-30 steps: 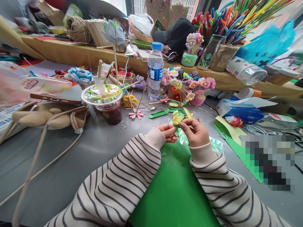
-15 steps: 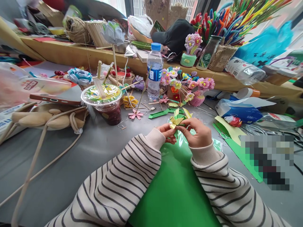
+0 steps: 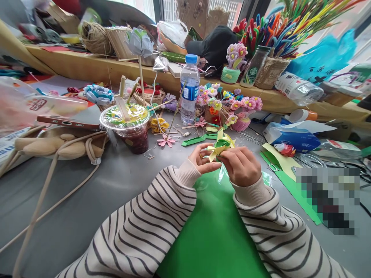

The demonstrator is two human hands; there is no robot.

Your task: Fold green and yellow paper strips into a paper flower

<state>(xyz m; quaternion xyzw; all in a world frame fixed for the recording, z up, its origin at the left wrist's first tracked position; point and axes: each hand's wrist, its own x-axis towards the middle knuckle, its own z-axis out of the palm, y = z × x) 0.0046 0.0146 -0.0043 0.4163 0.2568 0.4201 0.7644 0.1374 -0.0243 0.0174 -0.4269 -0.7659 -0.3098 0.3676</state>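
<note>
A folded paper flower (image 3: 222, 145), with yellow petals around a green middle, is held above the front of a green sheet (image 3: 214, 231). My right hand (image 3: 242, 165) pinches its near right side between thumb and fingers. From the left, my left hand (image 3: 203, 159) is curled loosely about the flower, fingertips at the petals and thumb stretched below. Petals hide part of the left fingertips. Just behind lie green folded paper strips (image 3: 193, 141). Under the hands, a clear plastic wrapper (image 3: 222, 174) shows partly.
Left of the hands stand a lidded drink cup (image 3: 131, 133) and a beige bag (image 3: 58, 144) with a phone (image 3: 62, 121) on it. Behind are a water bottle (image 3: 189, 90) and fuzzy flowers (image 3: 228, 102). To the right lie scissors (image 3: 274, 167) on green and yellow paper.
The paper flower has turned, so its green middle now shows between spread yellow petals. My left hand's grip has loosened, its thumb now extended; my right hand has rolled over slightly.
</note>
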